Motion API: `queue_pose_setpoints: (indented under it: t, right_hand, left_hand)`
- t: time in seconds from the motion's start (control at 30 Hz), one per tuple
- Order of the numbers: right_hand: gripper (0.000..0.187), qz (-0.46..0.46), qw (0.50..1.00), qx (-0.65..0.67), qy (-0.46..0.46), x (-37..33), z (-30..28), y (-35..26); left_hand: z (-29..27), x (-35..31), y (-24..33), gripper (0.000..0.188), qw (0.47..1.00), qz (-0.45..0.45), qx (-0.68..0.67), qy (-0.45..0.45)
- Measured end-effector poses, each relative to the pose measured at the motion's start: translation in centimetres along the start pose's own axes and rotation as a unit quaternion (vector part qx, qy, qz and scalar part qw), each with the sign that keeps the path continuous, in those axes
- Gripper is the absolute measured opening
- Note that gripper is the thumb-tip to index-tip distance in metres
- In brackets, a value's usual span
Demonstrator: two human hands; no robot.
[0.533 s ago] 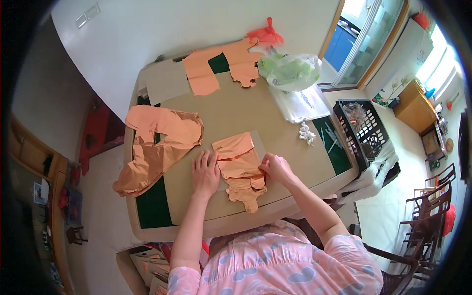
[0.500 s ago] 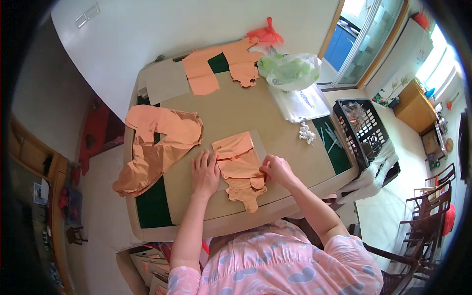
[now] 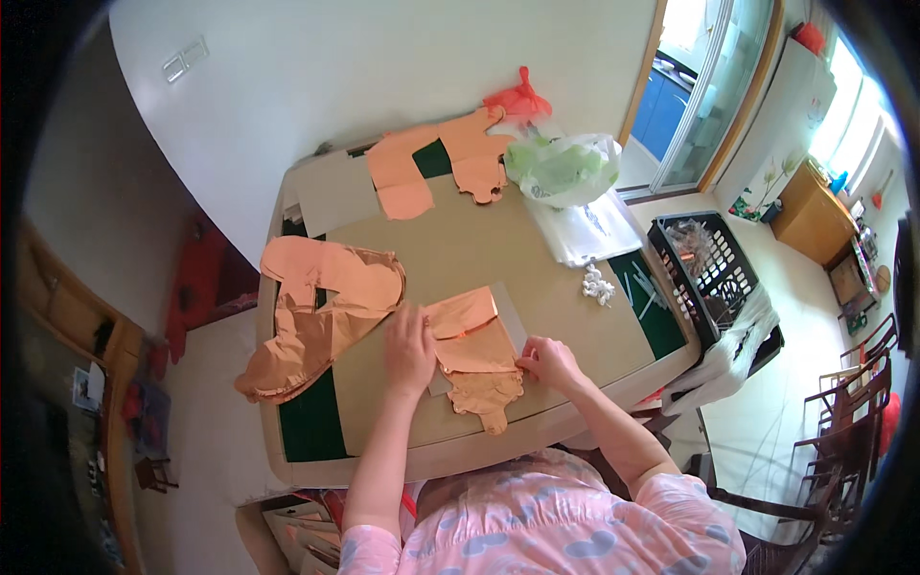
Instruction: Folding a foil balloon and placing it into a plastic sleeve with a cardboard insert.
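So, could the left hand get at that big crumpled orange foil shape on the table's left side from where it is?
Probably yes: the left hand is just to the right of the crumpled foil shape, and nothing seems to stand between them on the brown board.

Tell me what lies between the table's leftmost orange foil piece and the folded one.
The head view shows the left hand there, with tan table covering beside it.
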State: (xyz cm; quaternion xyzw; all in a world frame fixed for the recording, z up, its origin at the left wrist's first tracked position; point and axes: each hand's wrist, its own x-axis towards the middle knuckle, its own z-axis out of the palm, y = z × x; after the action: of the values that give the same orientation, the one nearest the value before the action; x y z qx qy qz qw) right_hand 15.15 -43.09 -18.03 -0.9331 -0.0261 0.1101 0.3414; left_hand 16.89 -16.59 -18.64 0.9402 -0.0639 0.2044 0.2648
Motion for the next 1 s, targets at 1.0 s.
queue_pose_setpoints:
  t: [1.0]
  right_hand:
    - [0.03,0.011,0.994,0.022,0.104,9.0,-0.4,-0.5]
  left_hand:
    - [5.2,2.9,-0.4,0.065,0.986,0.041,0.055,-0.155]
